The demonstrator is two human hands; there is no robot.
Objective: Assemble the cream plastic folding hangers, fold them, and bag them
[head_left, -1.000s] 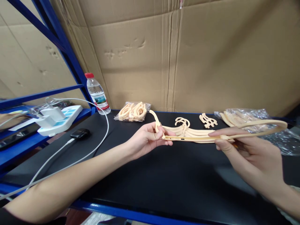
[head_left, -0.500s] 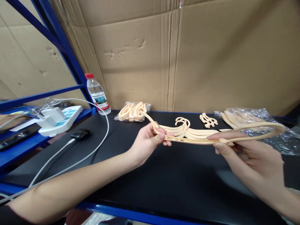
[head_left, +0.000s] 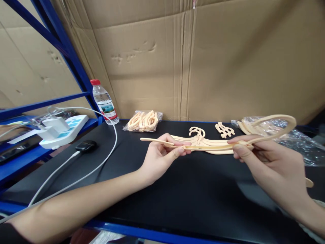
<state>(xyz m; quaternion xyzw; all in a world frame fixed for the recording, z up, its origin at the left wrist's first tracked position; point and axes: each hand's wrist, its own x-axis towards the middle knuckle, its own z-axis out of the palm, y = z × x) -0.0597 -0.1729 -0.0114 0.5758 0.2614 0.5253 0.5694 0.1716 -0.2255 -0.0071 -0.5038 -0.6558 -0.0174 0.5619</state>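
My left hand [head_left: 158,159] pinches one side of a beige plastic clothes hanger [head_left: 208,148] between thumb and fingers. My right hand [head_left: 274,166] grips its other side, where a large curved hook rises to the right. The hanger is held nearly edge-on above the black table, and a thin arm of it pokes out left of my left hand. Just behind it lies a stack of beige hangers [head_left: 196,132], partly hidden by the held one. A small pile of loose beige hooks [head_left: 224,129] sits to the right of the stack.
At the back stand a bag of beige hooks [head_left: 142,121] and a water bottle [head_left: 105,103]. Right, a clear plastic bag [head_left: 304,145] holds beige pieces. White cables, a black device [head_left: 86,145] and a power strip [head_left: 71,130] lie left. A cardboard wall [head_left: 142,67] closes the back.
The hanger has turned in my hands: its left arm has swung down to lie nearly level, and the hook on the right has tipped upward and moved a little left.
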